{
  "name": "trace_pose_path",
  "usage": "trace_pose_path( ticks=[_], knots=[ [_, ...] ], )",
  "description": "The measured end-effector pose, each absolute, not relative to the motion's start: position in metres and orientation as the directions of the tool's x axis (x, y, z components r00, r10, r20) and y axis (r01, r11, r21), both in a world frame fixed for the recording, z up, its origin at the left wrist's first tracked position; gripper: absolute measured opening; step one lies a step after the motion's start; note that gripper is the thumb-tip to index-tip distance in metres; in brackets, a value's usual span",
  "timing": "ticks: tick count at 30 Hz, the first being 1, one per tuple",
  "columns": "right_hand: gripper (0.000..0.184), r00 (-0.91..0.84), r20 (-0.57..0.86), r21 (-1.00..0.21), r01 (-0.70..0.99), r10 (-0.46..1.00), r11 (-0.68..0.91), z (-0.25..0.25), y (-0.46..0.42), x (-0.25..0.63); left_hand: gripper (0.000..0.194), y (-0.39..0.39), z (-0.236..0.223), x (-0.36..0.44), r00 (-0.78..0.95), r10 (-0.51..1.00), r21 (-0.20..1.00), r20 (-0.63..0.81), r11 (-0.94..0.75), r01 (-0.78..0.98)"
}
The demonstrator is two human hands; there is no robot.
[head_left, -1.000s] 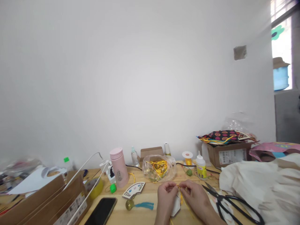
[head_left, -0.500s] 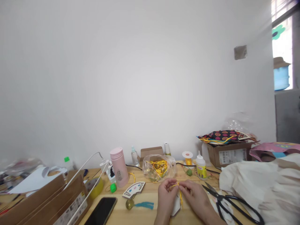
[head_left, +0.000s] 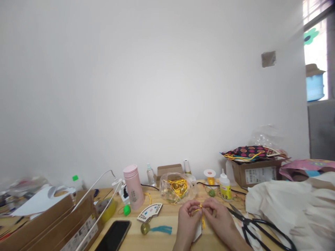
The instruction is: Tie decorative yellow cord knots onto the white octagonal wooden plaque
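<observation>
My left hand [head_left: 187,219] and my right hand [head_left: 219,218] meet low in the middle of the wooden table [head_left: 162,240]. Both pinch a thin yellow cord [head_left: 199,209] between their fingertips. A white flat piece [head_left: 198,233] hangs under the cord, partly hidden by my left hand. Just behind my hands lies a clear plastic bag [head_left: 178,187] with more yellow cord in it.
Black scissors [head_left: 259,226] lie to the right, beside a white cloth [head_left: 293,205]. A glue bottle [head_left: 224,186], a cord spool [head_left: 210,176] and a pink flask [head_left: 133,186] stand behind. A phone [head_left: 113,236], a fan-shaped piece [head_left: 149,212], a teal tassel [head_left: 157,229] and cardboard boxes [head_left: 52,223] sit left.
My hands have shifted a little to the right and closer together, and the yellow cord between the fingers has been drawn into a small loop.
</observation>
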State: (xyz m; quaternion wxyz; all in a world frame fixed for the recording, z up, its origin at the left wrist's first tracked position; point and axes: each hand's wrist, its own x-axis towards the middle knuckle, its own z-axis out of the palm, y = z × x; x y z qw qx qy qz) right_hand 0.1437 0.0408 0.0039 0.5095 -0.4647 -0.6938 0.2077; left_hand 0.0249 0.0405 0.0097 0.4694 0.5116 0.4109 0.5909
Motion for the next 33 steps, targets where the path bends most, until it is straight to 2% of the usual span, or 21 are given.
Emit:
trace_pose_path(
  ticks=[6, 13, 17, 20, 23, 26, 29, 33],
  knots=[
    [0.009, -0.003, 0.542, -0.782, 0.365, 0.84, 0.506, 0.011, 0.036, 0.141, 0.015, 0.038, 0.014, 0.026, -0.065, 0.974, 0.966, 0.216, -0.223, -0.131],
    [0.004, -0.167, 0.421, -0.891, 0.108, 0.892, 0.441, 0.017, 0.029, 0.139, 0.015, 0.043, 0.006, 0.023, -0.076, 0.972, 0.973, 0.222, -0.226, -0.056],
    [0.01, -0.243, 0.392, -0.92, -0.089, 0.887, 0.382, 0.021, 0.025, 0.14, 0.016, 0.045, 0.003, 0.021, -0.104, 0.972, 0.976, 0.213, -0.216, -0.023],
    [0.02, -0.253, 0.35, -0.935, -0.158, 0.902, 0.319, 0.023, 0.023, 0.141, 0.014, 0.044, 0.006, 0.02, -0.135, 0.962, 0.969, 0.236, -0.244, -0.042],
    [0.029, -0.166, 0.316, -0.947, -0.118, 0.934, 0.3, 0.023, 0.027, 0.142, 0.013, 0.042, 0.011, 0.019, -0.171, 0.955, 0.965, 0.241, -0.255, -0.062],
    [0.034, -0.026, 0.288, -0.958, 0.0, 0.957, 0.288, 0.018, 0.034, 0.142, 0.013, 0.042, 0.013, 0.019, -0.188, 0.953, 0.966, 0.236, -0.251, -0.062],
    [0.032, 0.023, 0.324, -0.933, 0.175, 0.946, 0.315, 0.012, 0.038, 0.141, 0.013, 0.042, 0.011, 0.019, -0.183, 0.955, 0.967, 0.234, -0.249, -0.062],
    [0.026, -0.012, 0.361, -0.821, 0.47, 0.932, 0.325, 0.006, 0.034, 0.138, 0.014, 0.043, 0.009, 0.018, -0.163, 0.959, 0.968, 0.231, -0.243, -0.058]
  ],
)
